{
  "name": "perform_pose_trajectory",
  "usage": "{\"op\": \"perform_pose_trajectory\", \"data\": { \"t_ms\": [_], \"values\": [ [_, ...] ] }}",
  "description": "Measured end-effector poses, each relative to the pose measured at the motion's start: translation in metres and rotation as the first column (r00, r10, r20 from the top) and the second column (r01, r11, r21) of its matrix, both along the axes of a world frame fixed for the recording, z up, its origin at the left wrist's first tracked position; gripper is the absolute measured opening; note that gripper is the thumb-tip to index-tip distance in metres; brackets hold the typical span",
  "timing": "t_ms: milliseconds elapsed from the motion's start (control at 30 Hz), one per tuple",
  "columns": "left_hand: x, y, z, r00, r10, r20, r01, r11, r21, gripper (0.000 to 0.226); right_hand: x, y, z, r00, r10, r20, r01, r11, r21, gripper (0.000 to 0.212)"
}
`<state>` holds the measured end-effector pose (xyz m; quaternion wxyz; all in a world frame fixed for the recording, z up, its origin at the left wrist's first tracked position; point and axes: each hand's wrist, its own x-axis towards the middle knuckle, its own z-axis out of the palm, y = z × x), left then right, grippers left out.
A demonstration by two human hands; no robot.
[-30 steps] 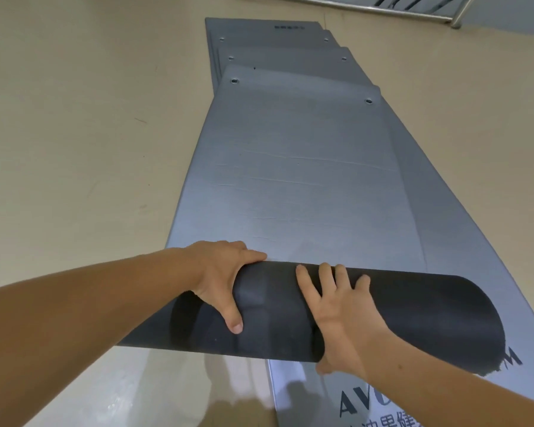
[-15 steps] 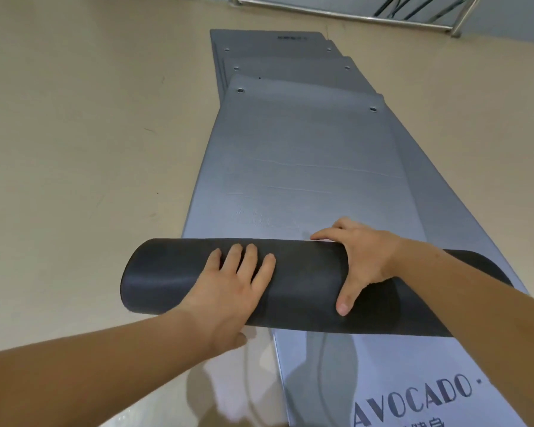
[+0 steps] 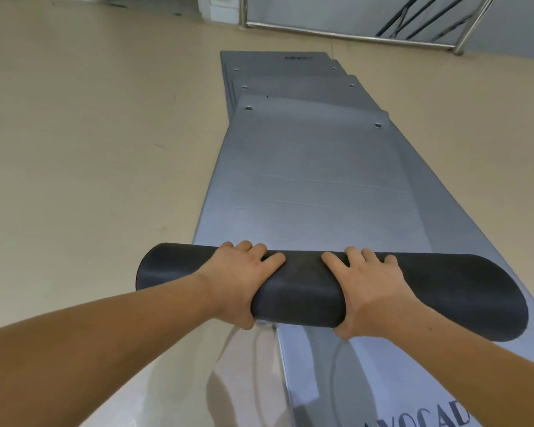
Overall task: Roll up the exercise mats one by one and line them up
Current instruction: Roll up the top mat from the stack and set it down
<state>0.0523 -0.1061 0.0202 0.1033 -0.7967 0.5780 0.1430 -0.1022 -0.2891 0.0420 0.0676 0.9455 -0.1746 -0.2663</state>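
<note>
both hands are clamped on the dark roll (image 3: 299,291) of the top mat (image 3: 309,186); the left hand (image 3: 239,282) and the right hand (image 3: 372,292) sit near each other at the roll's middle, fingers curled over its far side, thumbs tucked under the near side; the roll lies crosswise on the stack of mats (image 3: 290,84), low in the view; its left end sticks out past the stack's left edge over the beige floor (image 3: 90,155); its right end lies slanted on the lower mat (image 3: 398,380), which bears dark lettering; ahead, the unrolled length of the top mat runs flat to its far edge with two eyelets (image 3: 248,109); further mat ends show staggered beyond; bare floor spreads wide on both sides; a metal railing (image 3: 352,33) stands past the far end.
</note>
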Motion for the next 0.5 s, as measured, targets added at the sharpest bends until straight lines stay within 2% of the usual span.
{"op": "perform_pose_trajectory", "data": {
  "t_ms": [133,233,400,500],
  "values": [
    [-0.004,-0.007,0.027,0.999,-0.029,-0.032,0.029,0.999,0.013,0.088,-0.012,-0.008,0.016,0.998,-0.019,0.067,0.013,0.996,0.094,0.096],
    [-0.009,-0.018,0.051,0.989,-0.048,-0.143,0.063,0.993,0.101,0.079,-0.024,-0.014,0.029,1.0,-0.014,0.008,0.013,0.98,0.2,0.084],
    [-0.02,-0.024,0.047,0.92,0.043,-0.39,0.072,0.959,0.274,0.081,-0.041,-0.019,0.029,0.987,0.019,-0.157,0.038,0.935,0.353,0.09],
    [-0.015,-0.016,0.034,0.909,0.113,-0.4,0.005,0.959,0.282,0.093,-0.034,-0.022,0.018,0.991,0.008,-0.135,0.046,0.918,0.395,0.104]
  ]
}}
